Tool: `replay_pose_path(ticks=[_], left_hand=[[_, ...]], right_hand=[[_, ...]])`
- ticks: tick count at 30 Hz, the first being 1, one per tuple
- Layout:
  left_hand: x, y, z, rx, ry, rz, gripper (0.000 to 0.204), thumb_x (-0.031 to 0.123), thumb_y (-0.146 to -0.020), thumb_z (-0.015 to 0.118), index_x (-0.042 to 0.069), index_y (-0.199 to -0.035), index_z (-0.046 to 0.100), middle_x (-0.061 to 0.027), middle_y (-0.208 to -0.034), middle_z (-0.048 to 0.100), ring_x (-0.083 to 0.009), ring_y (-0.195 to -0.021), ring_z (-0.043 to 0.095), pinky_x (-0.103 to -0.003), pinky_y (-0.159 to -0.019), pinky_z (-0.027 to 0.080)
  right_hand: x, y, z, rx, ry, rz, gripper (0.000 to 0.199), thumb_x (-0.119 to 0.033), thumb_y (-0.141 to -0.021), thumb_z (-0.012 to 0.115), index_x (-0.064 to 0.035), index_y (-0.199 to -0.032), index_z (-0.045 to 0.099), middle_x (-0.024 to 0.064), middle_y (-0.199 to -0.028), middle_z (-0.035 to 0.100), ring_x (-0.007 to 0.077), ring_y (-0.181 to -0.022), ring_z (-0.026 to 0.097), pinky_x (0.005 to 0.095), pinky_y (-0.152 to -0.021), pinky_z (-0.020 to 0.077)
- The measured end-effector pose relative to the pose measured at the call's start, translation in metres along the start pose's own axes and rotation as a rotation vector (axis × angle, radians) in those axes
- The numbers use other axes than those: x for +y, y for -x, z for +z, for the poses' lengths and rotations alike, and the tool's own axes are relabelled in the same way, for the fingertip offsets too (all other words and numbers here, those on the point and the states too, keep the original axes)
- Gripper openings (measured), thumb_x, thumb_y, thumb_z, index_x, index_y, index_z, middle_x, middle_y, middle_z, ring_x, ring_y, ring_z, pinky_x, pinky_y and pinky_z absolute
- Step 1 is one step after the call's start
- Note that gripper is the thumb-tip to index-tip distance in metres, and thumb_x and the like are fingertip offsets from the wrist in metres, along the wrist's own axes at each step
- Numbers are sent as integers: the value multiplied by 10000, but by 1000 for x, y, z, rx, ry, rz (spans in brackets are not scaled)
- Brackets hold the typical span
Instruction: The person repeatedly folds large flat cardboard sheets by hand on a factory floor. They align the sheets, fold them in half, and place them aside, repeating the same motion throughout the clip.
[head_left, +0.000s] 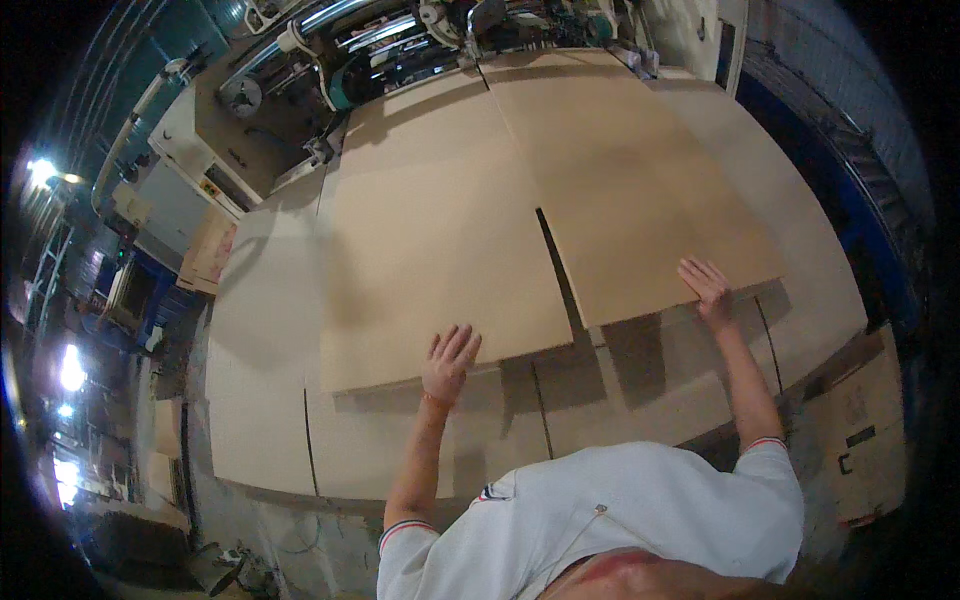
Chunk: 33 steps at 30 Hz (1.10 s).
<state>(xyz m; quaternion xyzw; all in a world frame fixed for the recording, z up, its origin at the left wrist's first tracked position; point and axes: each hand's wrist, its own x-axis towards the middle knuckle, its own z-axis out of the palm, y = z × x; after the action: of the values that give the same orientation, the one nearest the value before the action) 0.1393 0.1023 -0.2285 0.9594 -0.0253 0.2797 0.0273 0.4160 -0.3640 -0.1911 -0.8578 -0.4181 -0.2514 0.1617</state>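
Two large flat brown cardboard sheets, joined toward their far end and parted by a dark slot at the near end, lie before me. On the near edge of the left cardboard panel [440,240] rests my left hand [450,365], fingers stretched out over the top. My right hand [708,290] lies on the near edge of the right cardboard panel [630,190], its fingers extended flat. Whether either thumb reaches beneath the board is hidden. The right panel's near edge sits farther from me than the left one's and casts a shadow below.
Paler cardboard sheets [260,400] spread underneath, with slots along their near edge. A machine with rollers [380,50] stands at the far end, its beige housing [215,130] at the left. A cardboard box [855,430] is at the right, beside a blue frame [830,190].
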Motion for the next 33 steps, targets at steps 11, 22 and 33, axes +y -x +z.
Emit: replay_pose_path(ticks=[11, 22, 33], left_hand=[[-58, 29, 8, -206, -162, -172, 713, 635, -781, 576, 196, -1338, 501, -63, -1435, 439, -255, -1323, 412, -639, -1084, 213], [-85, -30, 3, -16, -297, 119, 609, 673, -816, 501, 227, -1218, 602, -15, -1274, 595, -196, -1173, 569, -601, -1058, 308], [-197, -151, 63, -3, -401, 284, 490, 408, -848, 643, 175, -1270, 556, -16, -1319, 564, -222, -1226, 524, -616, -1075, 259]], right_hand=[[-74, 20, 65, -316, 92, 373, 882, -401, -798, 686, -156, -1502, 215, 89, -1585, 87, 370, -1442, 87, 588, -1142, 83], [-1, -24, 113, 292, 139, 270, 405, -350, -1005, 310, -155, -1157, 630, 82, -1418, 471, 424, -1363, 294, 579, -1096, 196], [57, -167, 180, 415, 130, 134, 541, -591, -951, 318, -178, -1152, 604, 48, -1430, 448, 379, -1360, 309, 624, -1066, 185]])
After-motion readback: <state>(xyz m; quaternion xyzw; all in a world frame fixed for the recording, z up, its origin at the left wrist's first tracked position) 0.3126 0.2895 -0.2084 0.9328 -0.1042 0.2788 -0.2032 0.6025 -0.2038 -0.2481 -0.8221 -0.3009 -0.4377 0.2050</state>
